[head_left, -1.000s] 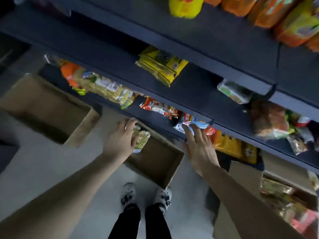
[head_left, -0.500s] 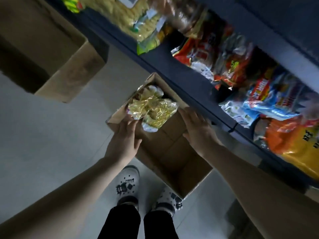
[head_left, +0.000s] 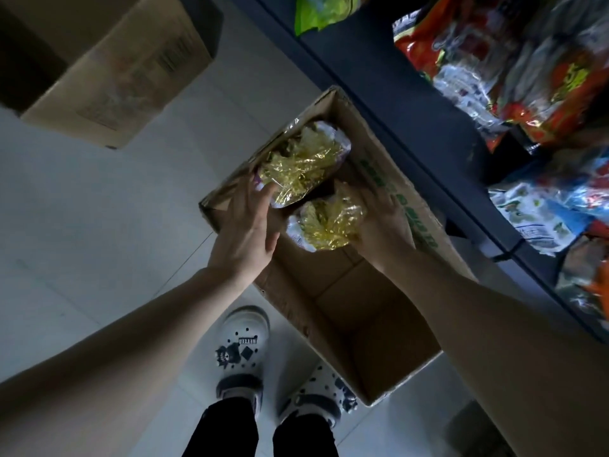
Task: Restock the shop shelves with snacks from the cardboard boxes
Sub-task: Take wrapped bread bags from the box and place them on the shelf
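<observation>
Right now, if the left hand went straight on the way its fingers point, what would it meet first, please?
The upper gold snack bag in the cardboard box: the left hand points at it, fingertips seemingly touching its near edge, though depth is unclear.

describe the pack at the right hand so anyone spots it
In the cardboard box at the person's feet, beside the dark shelf, two gold packs lie at the far end. It is the nearer pack, in the right hand; the left hand touches the farther pack.
</observation>
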### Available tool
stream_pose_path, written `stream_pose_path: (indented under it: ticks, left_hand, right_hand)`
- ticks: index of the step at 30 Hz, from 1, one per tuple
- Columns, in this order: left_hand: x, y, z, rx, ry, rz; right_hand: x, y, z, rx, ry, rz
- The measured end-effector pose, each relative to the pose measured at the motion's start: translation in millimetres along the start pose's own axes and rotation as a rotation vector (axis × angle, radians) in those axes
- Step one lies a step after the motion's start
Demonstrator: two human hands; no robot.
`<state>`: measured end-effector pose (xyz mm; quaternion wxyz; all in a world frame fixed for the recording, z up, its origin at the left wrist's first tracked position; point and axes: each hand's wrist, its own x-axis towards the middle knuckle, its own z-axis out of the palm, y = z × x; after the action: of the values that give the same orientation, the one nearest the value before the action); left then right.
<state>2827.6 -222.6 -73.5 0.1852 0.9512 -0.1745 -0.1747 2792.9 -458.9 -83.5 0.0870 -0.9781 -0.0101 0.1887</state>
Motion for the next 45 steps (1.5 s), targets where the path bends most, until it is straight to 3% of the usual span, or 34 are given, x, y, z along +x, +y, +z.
stream_pose_path:
  ticks: [9, 15, 21, 27, 33, 38, 42, 45]
  left_hand:
    - [43, 24, 12, 0.102, 0.026, 0.092]
    - [52, 36, 39, -0.03, 0.103, -0.018]
    - [34, 60, 7, -0.213, 0.01, -0.12]
    - [2, 94, -66, -0.323, -0.066, -0.103]
    - [-30, 152, -179, -0.224, -0.068, -0.019]
    - [-58, 210, -288, -0.197, -0.093, 0.064]
    - [-82, 263, -384, -0.298, -0.115, 0.097]
    - [-100, 294, -448, -0.29, -0.108, 0.216]
  right_hand:
    - [-89, 30, 25, 0.412, -0.031, 0.658]
    - [-102, 33, 47, 0.659, -0.044, 0.804]
    - [-110, 18, 18, 0.667, 0.02, 0.878]
    - [-158, 0, -65, 0.709, 0.133, 1.052]
    - [-226, -6, -178, 0.771, 0.236, 1.126]
    - [-286, -25, -289, 0.772, 0.317, 1.121]
    - [-336, -33, -381, 0.727, 0.322, 1.011]
    - [-370, -33, -441, 0.658, 0.322, 0.947]
